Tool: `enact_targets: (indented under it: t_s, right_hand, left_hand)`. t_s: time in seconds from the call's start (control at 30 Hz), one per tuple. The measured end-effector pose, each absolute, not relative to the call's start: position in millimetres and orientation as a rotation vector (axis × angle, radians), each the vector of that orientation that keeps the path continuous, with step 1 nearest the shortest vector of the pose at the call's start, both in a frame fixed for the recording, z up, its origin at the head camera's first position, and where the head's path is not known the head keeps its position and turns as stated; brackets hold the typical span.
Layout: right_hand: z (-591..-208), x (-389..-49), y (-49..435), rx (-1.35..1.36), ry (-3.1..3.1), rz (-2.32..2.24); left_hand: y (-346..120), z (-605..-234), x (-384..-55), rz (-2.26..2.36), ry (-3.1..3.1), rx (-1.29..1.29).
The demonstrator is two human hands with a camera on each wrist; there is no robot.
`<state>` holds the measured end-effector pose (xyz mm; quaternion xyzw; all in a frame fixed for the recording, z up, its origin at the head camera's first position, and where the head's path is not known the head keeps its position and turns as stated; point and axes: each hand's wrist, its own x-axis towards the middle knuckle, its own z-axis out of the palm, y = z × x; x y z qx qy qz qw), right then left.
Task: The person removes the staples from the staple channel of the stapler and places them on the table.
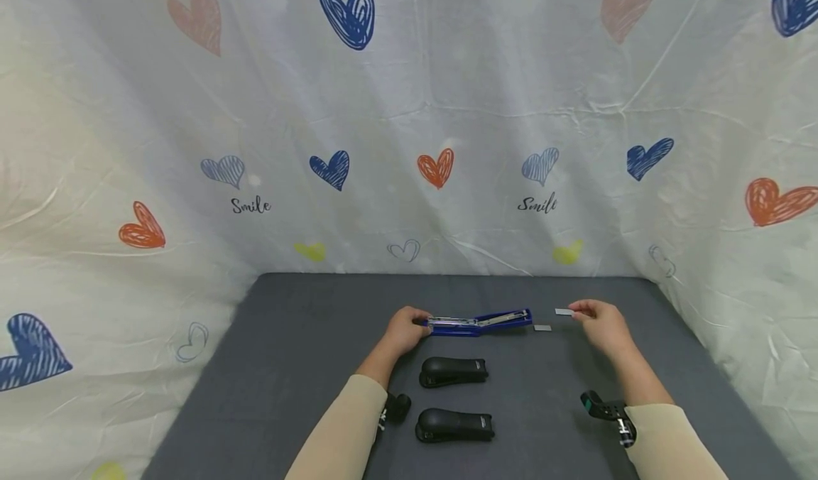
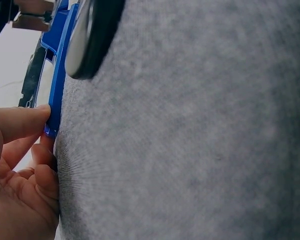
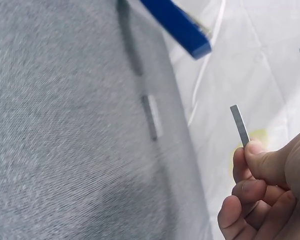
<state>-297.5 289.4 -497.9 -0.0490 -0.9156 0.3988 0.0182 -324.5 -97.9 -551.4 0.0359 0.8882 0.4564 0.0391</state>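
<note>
A blue stapler (image 1: pixel 455 329), opened out long, extends between the two hands. My left hand (image 1: pixel 404 332) pinches its left end; the left wrist view shows the thumb on the stapler's blue edge (image 2: pixel 58 90). Off to the right, my right hand (image 1: pixel 602 327) holds a strip of staples (image 3: pixel 238 122) between thumb and finger, raised above the table and apart from the stapler. A second staple strip (image 1: pixel 542 328) lies on the table near the stapler's right end, which is lifted in the right wrist view.
Two black staplers (image 1: pixel 454 371) (image 1: pixel 455 425) lie one before the other on the grey tabletop (image 1: pixel 287 395), between the forearms. A white curtain (image 1: pixel 479 224) printed with hearts hangs behind the table and along its sides.
</note>
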Motion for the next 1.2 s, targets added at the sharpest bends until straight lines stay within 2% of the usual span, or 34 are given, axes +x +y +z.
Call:
enact_targets:
  t_s: [0.6, 1.2]
  right_hand:
    - [-536, -303, 304, -0.218, -2.917, 1.128]
    - [-539, -305, 300, -0.228, -2.974, 1.015]
  left_hand:
    - [-98, -553, -324, 1.393, 2.707, 0.104]
    - [-98, -549, -322, 1.422, 2.681, 0.087]
